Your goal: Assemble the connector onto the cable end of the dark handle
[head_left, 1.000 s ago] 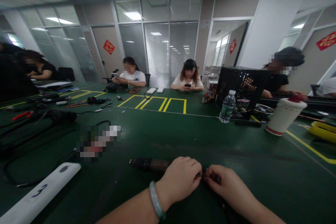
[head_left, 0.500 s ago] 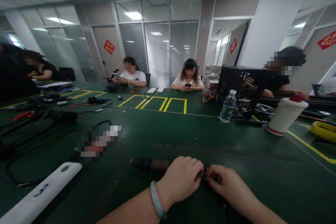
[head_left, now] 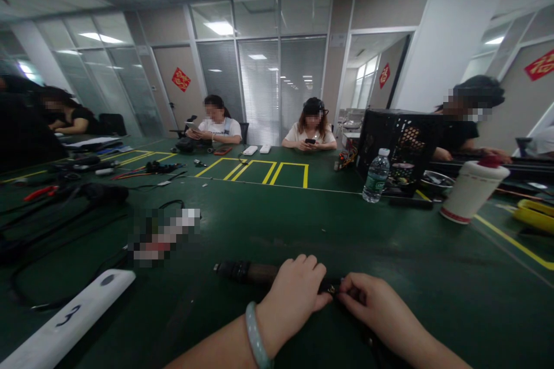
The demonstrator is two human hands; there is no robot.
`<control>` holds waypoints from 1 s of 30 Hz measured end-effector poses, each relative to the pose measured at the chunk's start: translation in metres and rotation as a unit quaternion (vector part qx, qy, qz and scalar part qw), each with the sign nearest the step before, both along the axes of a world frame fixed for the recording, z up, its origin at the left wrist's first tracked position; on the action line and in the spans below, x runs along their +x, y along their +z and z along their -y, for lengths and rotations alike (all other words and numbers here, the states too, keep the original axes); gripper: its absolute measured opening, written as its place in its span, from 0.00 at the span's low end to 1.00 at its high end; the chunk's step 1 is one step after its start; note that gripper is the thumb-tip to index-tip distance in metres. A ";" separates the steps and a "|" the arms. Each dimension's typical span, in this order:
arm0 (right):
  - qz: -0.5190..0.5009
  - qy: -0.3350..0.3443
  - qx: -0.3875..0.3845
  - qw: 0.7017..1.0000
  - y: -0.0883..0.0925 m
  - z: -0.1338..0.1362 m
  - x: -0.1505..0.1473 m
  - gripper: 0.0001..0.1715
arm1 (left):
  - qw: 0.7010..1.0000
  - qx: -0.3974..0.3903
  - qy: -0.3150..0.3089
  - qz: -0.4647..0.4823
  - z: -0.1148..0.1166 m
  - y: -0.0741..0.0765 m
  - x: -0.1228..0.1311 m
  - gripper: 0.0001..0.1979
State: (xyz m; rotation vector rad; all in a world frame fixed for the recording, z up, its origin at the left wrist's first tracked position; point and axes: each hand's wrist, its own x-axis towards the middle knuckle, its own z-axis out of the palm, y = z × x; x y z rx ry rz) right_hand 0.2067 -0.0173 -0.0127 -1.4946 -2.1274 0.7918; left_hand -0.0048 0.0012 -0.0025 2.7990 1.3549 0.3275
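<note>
A dark, cylindrical electric screwdriver (head_left: 262, 273) lies across the green table in front of me, its narrow tip pointing left. My left hand (head_left: 298, 294), with a pale green bangle at the wrist, lies over its body with the fingers curled across the far side. My right hand (head_left: 361, 294) pinches at the tool's right end, where a small brassy connector piece (head_left: 331, 289) shows between the two hands. What sits between the right fingertips is mostly hidden. Below that hand runs a dark cable (head_left: 371, 339).
A white power strip marked 3 (head_left: 69, 317) lies at left, near black cables and red-handled pliers (head_left: 41, 192). Across the table stand a water bottle (head_left: 375, 177), a black perforated case (head_left: 400, 150) and a white cup (head_left: 471, 190). Several people sit around the table.
My left hand has slid slightly left and its fingers have loosened a little, baring more of the screwdriver's right end. The right hand has hardly moved.
</note>
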 end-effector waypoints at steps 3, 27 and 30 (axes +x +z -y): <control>0.000 -0.003 0.001 1.000 0.003 0.002 -0.002 0.05 | 0.999 0.006 -0.033 0.000 -0.005 0.000 -0.002 0.11; -0.004 -0.037 0.029 0.999 0.000 -0.001 -0.003 0.06 | 0.995 0.005 -0.075 0.069 0.005 0.016 -0.001 0.02; -0.003 -0.036 0.032 0.999 0.000 -0.001 -0.004 0.06 | 0.993 -0.004 -0.082 0.081 0.004 0.013 -0.001 0.02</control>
